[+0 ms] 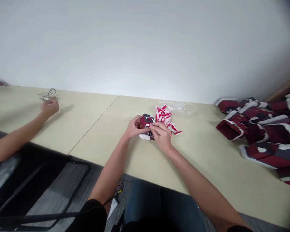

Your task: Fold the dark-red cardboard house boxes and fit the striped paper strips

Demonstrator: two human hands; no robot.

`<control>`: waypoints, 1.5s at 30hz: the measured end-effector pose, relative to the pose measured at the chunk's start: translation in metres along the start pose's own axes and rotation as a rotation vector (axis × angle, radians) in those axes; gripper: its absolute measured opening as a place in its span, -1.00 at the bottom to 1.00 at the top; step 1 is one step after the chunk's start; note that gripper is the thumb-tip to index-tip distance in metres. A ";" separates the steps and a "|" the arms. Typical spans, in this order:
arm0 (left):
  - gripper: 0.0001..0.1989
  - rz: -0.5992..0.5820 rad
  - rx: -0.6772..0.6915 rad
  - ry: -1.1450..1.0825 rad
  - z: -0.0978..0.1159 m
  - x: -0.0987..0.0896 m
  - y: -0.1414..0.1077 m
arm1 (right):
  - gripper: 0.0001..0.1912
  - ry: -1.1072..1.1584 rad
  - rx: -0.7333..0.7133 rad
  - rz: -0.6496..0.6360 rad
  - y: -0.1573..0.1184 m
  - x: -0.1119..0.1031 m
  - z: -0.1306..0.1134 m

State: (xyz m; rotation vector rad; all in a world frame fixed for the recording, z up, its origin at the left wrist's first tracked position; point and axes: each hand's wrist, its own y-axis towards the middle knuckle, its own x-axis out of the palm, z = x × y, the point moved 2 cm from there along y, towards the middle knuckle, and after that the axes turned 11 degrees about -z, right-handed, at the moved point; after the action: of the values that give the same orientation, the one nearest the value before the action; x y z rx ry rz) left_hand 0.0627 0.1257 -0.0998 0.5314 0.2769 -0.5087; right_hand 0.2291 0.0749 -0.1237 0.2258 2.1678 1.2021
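A small dark red and grey house-like piece with white trim (143,121) rests on the pale table, with my left hand (132,127) wrapped round its left side. My right hand (162,134) is at the piece's right side, its thumb and fingers pinched against the front. Whatever lies between those fingertips is too small to name. Just behind my right hand, a heap of red and white pieces (163,112) spreads over the table beside a clear plastic container (183,109).
Many dark red pieces with white edges (258,112) are piled at the right. Another person's hand (49,108) is at the far left, near thin wiry items (44,94). A seam crosses the table (99,154) left of my arms; a wall stands behind.
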 end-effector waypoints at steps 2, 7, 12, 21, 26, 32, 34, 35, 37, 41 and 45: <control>-0.36 0.001 0.005 0.011 0.000 0.000 0.000 | -0.74 0.008 -0.010 0.004 0.000 0.000 -0.001; -0.37 -0.013 0.009 0.027 0.000 0.000 0.001 | -0.77 0.059 0.053 0.004 0.004 -0.002 0.000; -0.37 -0.019 0.011 0.021 0.000 0.001 0.002 | -0.78 0.102 -0.016 -0.004 0.006 -0.004 0.000; -0.37 -0.015 0.010 0.011 0.000 0.001 0.001 | -0.76 -0.055 -0.133 -0.012 0.001 -0.001 0.000; -0.48 0.001 0.021 -0.086 0.001 0.001 0.001 | -0.75 -0.112 -0.208 -0.020 0.001 0.002 0.001; -0.49 -0.015 -0.022 -0.194 -0.002 0.002 0.002 | -0.82 -0.243 -0.172 -0.012 -0.001 0.003 0.003; -0.48 0.003 -0.021 -0.185 -0.006 -0.001 0.002 | -0.81 -0.305 -0.158 -0.061 -0.002 -0.001 -0.001; -0.48 0.025 -0.018 -0.170 -0.009 -0.005 0.001 | -0.81 -0.339 -0.165 -0.096 -0.002 -0.006 -0.005; -0.48 0.127 -0.020 -0.123 -0.016 -0.025 -0.004 | -0.80 -0.404 -0.205 -0.151 -0.003 -0.021 -0.012; -0.46 0.541 -0.141 0.076 -0.029 -0.109 -0.039 | -0.85 -0.518 -0.210 -0.091 -0.018 -0.079 -0.008; -0.45 1.023 -0.360 0.407 -0.028 -0.202 -0.096 | -0.82 -0.647 -0.006 -0.115 -0.054 -0.148 0.030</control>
State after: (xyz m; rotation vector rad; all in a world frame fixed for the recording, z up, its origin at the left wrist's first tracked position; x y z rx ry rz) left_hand -0.1613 0.1483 -0.0858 0.3554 0.4282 0.6431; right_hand 0.3712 0.0014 -0.1120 0.4172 1.5878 0.9074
